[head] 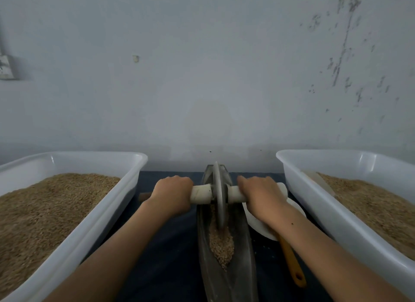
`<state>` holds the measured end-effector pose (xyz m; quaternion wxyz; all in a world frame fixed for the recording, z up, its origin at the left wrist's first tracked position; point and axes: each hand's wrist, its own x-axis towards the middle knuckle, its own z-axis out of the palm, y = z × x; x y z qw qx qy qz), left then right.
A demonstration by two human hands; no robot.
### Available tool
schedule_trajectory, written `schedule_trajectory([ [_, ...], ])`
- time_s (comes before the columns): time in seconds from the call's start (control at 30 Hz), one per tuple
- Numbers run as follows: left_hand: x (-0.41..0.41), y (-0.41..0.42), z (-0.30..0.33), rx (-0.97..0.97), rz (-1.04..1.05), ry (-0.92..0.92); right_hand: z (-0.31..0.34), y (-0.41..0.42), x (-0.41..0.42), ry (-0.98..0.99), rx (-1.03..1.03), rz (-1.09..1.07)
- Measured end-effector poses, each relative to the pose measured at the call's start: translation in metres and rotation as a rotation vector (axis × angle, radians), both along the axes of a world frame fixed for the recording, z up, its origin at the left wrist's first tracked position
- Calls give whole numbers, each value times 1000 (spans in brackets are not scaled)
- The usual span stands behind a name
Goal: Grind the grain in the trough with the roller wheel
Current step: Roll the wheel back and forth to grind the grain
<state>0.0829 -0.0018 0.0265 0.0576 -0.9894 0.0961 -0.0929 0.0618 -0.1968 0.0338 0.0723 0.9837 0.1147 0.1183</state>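
Trough [241,245]: long, narrow, dark metal, lying on a dark blue cloth [170,245] and running straight away from the person toward the wall [202,65].

Grain [221,245]: a tan heap in the near half of the trough's groove.

Roller wheel [218,194]: a thin grey disc standing upright on edge in the groove, its lower rim in the grain.

Handle [201,194]: a pale bar through the wheel's centre, sticking out on both sides.

Left hand [171,194]: fingers curled over the left end of the handle.

Right hand [261,192]: gripping the right end likewise.

Left tub [74,232] and right tub [325,209]: white plastic, both holding grain, flanking the trough.

White dish [253,221] and orange-handled tool [292,261]: just right of the trough, partly under the right forearm.
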Motion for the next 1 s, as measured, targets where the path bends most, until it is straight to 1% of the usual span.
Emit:
schedule_trajectory([
  [0.07,-2,2,5,-3,-13,127,7,-1,-3,119,-44,2],
  [0.13,-4,3,8,-8,-28,246,12,-2,-8,197,-70,12],
  [0.2,-4,4,9,-11,-38,309,14,-3,-11,251,-73,13],
  [0.27,-3,4,9,-17,-29,311,14,-2,-10,257,-67,10],
  [0.33,-1,3,7,-15,-7,256,14,-1,-6,239,-59,-9],
  [0.4,0,1,4,2,7,136,10,-1,0,189,-50,-25],
  [0.47,1,-2,0,9,10,-17,3,0,4,79,-37,-27],
  [0.53,1,-3,-3,-9,12,-129,-5,0,6,-71,-10,-13],
  [0.57,1,-4,-5,-22,13,-159,-9,0,7,-129,5,-6],
  [0.63,1,-4,-6,-34,12,-168,-11,-1,8,-161,21,8],
  [0.7,1,-3,-4,-16,5,-133,-8,-2,7,-103,13,8],
  [0.77,0,-2,-1,10,6,-52,-1,-3,5,31,-25,1],
  [0.9,-6,-2,9,12,3,203,15,-8,-4,278,-23,24],
  [0.93,-7,-2,10,14,0,233,16,-9,-6,312,-20,21],
  [1.0,-8,-3,11,27,1,228,16,-9,-9,333,-17,6],
])
